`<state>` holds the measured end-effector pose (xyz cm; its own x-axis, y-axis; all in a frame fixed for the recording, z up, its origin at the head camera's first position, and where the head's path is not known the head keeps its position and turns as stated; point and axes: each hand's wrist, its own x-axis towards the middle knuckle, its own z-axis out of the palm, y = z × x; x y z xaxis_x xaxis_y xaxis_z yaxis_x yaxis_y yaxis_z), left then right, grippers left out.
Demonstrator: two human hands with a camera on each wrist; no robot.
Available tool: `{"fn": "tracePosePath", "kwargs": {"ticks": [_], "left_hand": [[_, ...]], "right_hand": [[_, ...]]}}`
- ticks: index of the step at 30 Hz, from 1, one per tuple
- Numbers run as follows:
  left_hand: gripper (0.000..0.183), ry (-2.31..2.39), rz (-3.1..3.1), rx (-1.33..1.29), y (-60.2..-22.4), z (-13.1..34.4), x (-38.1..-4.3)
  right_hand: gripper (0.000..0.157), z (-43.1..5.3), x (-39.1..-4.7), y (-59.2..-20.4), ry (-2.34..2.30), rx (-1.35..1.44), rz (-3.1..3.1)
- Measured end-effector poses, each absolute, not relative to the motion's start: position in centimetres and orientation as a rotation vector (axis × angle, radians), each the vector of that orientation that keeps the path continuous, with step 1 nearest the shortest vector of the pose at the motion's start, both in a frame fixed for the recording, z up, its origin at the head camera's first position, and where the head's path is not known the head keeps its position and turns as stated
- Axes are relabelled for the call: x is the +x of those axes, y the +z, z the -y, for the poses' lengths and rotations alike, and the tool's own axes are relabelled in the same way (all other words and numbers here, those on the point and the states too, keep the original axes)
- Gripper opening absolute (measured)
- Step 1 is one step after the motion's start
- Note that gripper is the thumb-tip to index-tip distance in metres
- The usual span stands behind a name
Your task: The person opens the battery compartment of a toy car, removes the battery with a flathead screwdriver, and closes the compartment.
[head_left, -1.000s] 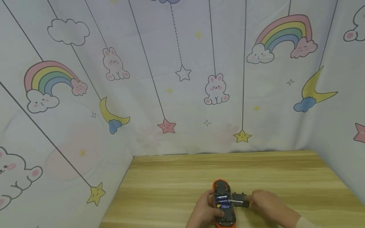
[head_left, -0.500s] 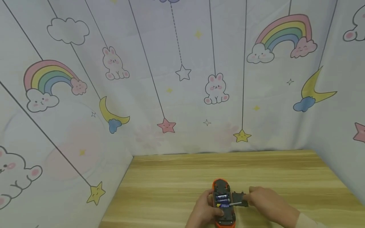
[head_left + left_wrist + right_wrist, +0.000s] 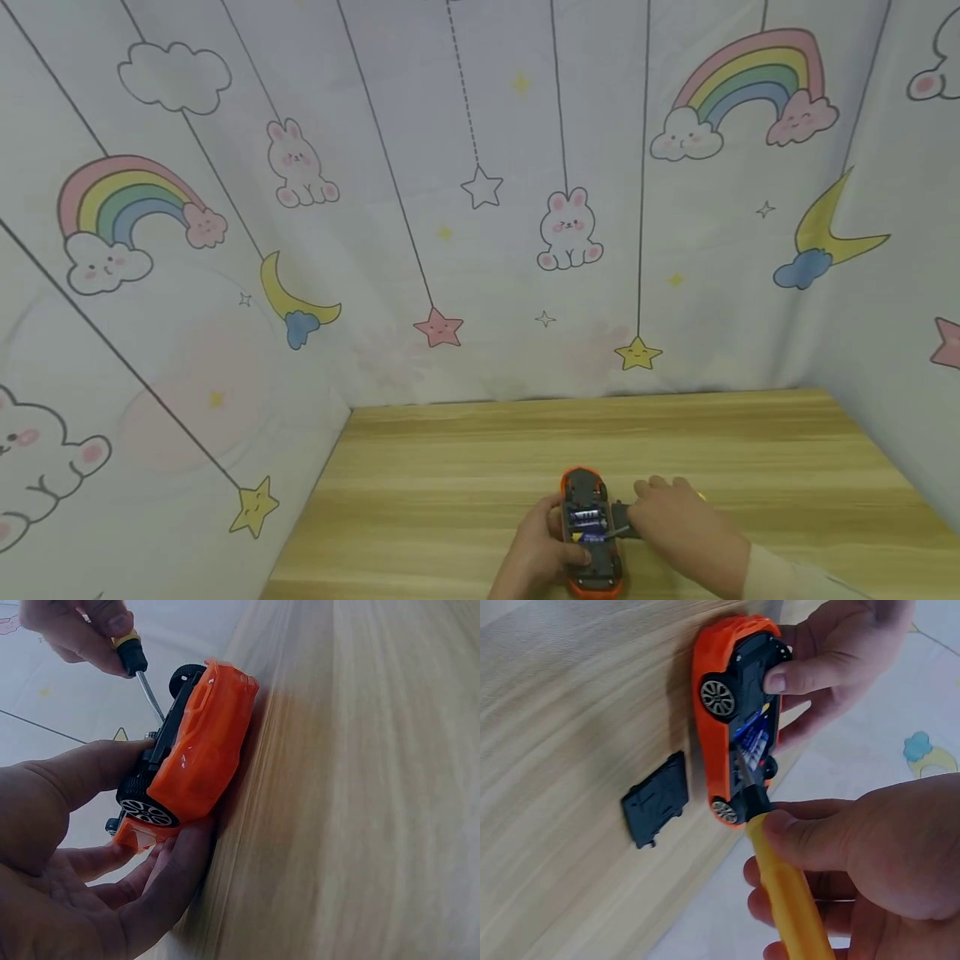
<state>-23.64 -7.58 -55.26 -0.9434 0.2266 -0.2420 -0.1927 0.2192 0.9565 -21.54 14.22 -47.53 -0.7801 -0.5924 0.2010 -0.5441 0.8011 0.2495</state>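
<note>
An orange toy car (image 3: 592, 575) lies upside down, its black underside up and its battery bay uncovered. Blue batteries (image 3: 751, 739) sit in that bay. My left hand (image 3: 534, 546) grips the car from the left, thumb on the underside and fingers along the body (image 3: 202, 742). In my right hand (image 3: 690, 527) is a screwdriver with a yellow handle (image 3: 787, 900); thumb and fingers are curled round it. The metal shaft (image 3: 150, 697) slants down, its tip at the battery bay's edge. Beside the car lies a black battery cover (image 3: 657, 799), partly hidden behind my right hand in the head view.
The wood-grain table (image 3: 435, 467) runs back to a white cloth backdrop (image 3: 495, 275) printed with rainbows, rabbits and stars. The cloth also stands along the left and right sides.
My right hand has shifted left and turned over, covering more of the battery cover. The screwdriver's angle has changed, its tip staying at the bay. The left hand and car hold nearly still.
</note>
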Motion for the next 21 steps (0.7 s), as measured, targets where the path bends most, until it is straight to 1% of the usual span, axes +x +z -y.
{"fn": "tracePosePath", "kwargs": {"ticks": [5,12,21], "left_hand": [[0.086,1.771,-2.178,0.018,-55.3,7.6,-23.8],[0.085,1.745,-2.203,0.02,-55.4,7.4,-23.8],[0.081,1.747,-2.192,0.011,-55.5,7.2,-23.7]], "right_hand": [[0.017,-12.5,-21.5,-46.6,-0.398,0.87,2.717],[0.021,-10.5,-21.8,-45.8,-0.494,0.853,2.759],[0.024,-7.3,-21.7,-45.5,-0.899,0.799,2.781]]}}
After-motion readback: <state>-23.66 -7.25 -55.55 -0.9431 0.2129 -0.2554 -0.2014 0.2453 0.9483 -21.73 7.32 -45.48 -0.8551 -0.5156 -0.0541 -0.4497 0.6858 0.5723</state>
